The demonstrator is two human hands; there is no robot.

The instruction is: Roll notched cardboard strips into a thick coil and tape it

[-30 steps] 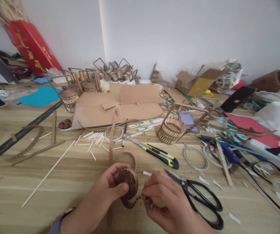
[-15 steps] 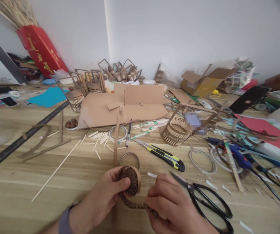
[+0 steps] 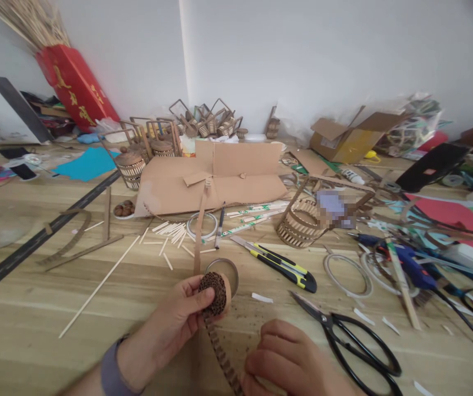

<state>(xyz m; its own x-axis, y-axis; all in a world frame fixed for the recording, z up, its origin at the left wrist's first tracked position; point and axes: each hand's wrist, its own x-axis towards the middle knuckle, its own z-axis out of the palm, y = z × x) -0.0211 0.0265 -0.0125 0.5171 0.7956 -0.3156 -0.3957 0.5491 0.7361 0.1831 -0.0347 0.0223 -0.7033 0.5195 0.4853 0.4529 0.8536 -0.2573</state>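
Far-left baskets (image 3: 132,171): handles on; the front one has its top covered, so looks finished to me.
My left hand (image 3: 179,316): gripping the roll (image 3: 220,297), thumb on its face.
Roll: near, centre; coiled tight, this part seems done.
Strip (image 3: 219,349): roll's loose tail, running nearer; not coiled.
My right hand (image 3: 286,357): fingers curled beside the strip; can't tell if pinching it.
Right basket (image 3: 296,234): handle on, top open; seems unfinished.
Scissors (image 3: 323,319): right, unheld.

Brown corrugated cardboard roll (image 3: 219,291), held up, tightly coiled; 1 unwound strip (image 3: 219,350) slants downward.
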